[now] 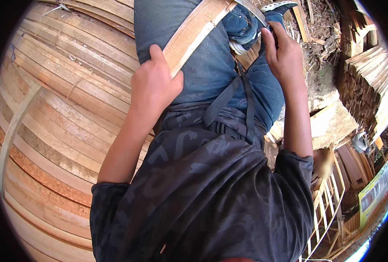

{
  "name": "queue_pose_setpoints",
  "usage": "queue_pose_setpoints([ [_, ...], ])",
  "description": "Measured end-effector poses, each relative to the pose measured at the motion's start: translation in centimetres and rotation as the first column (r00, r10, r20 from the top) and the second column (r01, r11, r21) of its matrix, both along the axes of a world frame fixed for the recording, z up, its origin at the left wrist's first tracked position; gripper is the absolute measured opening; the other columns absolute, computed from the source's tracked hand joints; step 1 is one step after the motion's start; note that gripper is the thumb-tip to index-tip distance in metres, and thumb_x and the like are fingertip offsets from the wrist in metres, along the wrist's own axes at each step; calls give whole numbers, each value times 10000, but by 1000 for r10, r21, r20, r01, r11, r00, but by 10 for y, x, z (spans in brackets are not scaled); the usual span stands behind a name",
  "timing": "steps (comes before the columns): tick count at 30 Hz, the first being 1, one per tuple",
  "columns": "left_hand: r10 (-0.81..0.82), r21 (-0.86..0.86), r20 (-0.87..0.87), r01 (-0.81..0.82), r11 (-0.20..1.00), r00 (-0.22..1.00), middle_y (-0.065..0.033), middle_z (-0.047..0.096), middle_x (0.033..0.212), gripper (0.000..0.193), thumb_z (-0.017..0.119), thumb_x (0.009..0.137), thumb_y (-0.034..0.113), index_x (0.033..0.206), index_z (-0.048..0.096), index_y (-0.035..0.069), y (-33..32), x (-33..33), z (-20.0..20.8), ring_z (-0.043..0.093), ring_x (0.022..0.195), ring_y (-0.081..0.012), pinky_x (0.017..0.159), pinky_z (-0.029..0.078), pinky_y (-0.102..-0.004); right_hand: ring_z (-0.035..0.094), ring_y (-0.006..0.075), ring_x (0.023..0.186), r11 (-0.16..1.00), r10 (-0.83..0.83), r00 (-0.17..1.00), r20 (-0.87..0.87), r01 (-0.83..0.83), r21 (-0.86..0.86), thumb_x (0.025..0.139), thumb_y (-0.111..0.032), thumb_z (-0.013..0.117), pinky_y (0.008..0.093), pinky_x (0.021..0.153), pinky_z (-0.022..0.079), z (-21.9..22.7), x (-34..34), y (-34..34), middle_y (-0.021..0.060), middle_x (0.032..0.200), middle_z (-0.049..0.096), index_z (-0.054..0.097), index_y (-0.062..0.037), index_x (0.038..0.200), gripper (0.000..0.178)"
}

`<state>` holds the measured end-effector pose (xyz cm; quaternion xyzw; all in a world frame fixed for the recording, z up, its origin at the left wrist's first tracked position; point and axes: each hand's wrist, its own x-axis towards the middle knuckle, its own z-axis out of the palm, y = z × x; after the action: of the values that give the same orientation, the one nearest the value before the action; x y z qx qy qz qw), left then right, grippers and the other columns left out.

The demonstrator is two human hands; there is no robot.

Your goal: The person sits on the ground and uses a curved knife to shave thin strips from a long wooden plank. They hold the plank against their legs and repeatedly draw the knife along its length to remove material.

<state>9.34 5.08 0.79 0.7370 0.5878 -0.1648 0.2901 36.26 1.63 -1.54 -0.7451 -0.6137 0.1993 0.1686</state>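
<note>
From here I see the left hand [157, 83] grasping the near end of a wooden board [195, 32]. The right hand [284, 56], farther right, grips a curved blade [252, 12].

Woodworking yard with stacked planks [74, 115]

No text can be read clearly. Grey, letter-like shapes are printed on the dark shirt [211, 192]; they are faded, broken by folds and scattered most plainly across the part nearest the waist, and no whole word is formed by them. A yellow-green sign [375, 194] is seen at the far right, tilted and bent by the lens, with paler, greyish panels set inside its coloured border. Lettering may be carried on it, but the print is too small and skewed to be made out.
</note>
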Motion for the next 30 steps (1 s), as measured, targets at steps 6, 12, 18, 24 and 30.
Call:
queue_pose_setpoints([
  [6, -6, 51, 29, 4, 999, 1000, -260, 660, 748, 447, 707, 789, 272, 985, 431, -20, -1, -1, -3, 688, 741, -417, 665, 566, -466, 667, 370, 735, 979, 194, 934, 300, -205, 3, 971, -321, 599, 431, 599, 518, -1, 34, 12, 136, 826, 687, 631, -131, 1101, 232],
  [12, 25, 25, 54, -26, 999, 998, -256, 658, 729, 441, 717, 778, 264, 975, 441, -18, 1, 1, -1, 690, 731, -412, 659, 567, -462, 663, 331, 662, 962, 213, 904, 370, -261, 82, 965, -342, 596, 421, 535, 508, -18, 48, 20, 101, 757, 653, 610, -150, 1029, 203],
  [18, 39, 7, 47, -39, 999, 998, -259, 656, 717, 412, 710, 778, 237, 963, 449, -22, 3, 2, 2, 689, 728, -415, 656, 566, -469, 661, 390, 714, 990, 136, 895, 424, -143, -16, 986, -424, 524, 488, 585, 508, -22, 69, 32, 125, 788, 673, 590, -144, 1023, 290],
  [24, 69, 14, 152, -72, 997, 986, -280, 651, 726, 381, 683, 783, 207, 963, 454, -39, 2, -12, -10, 681, 740, -441, 676, 561, -495, 636, 462, 944, 902, -246, 788, 565, 399, -164, 1018, -457, 417, 545, 795, 484, -7, 254, -28, 243, 996, 683, 593, -90, 1151, 429],
  [30, 92, -68, 127, -84, 994, 988, -307, 646, 752, 380, 675, 783, 194, 986, 459, -44, 9, -2, -3, 670, 764, -469, 706, 553, -504, 644, 313, 729, 898, -407, 886, 221, 432, -78, 1008, -342, 539, 396, 674, 482, 2, 155, -51, 190, 805, 653, 594, -12, 1159, 367],
])
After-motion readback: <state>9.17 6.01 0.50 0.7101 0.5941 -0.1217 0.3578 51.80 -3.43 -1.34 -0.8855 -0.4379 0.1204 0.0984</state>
